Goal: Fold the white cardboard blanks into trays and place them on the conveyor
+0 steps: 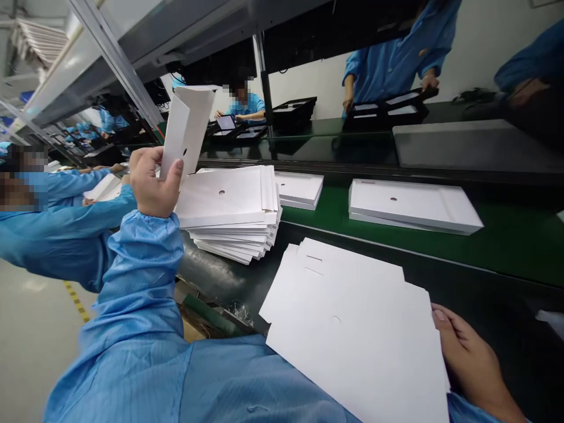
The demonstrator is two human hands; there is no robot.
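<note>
My left hand [154, 181] is raised at the left, pinching a folded white cardboard tray [187, 126] by its lower end. The tray stands tilted upward, with a small round hole near its bottom. Just below and right of it lies a stack of folded white cardboard trays [224, 202], fanned unevenly at the bench edge. At the lower right, my right hand [469, 352] grips the right edge of a flat white cardboard sheet [356, 329], thumb on top and the other fingers mostly hidden. The sheet has notched corners, two slits and a round cut.
White trays [414, 202] sit on the green conveyor belt [330, 235], with more trays [302, 188] behind the stack. A grey panel [476, 144] lies beyond. Co-workers in blue handle black trays [383, 111] across the line. Another co-worker's sleeve [79, 214] is close at my left.
</note>
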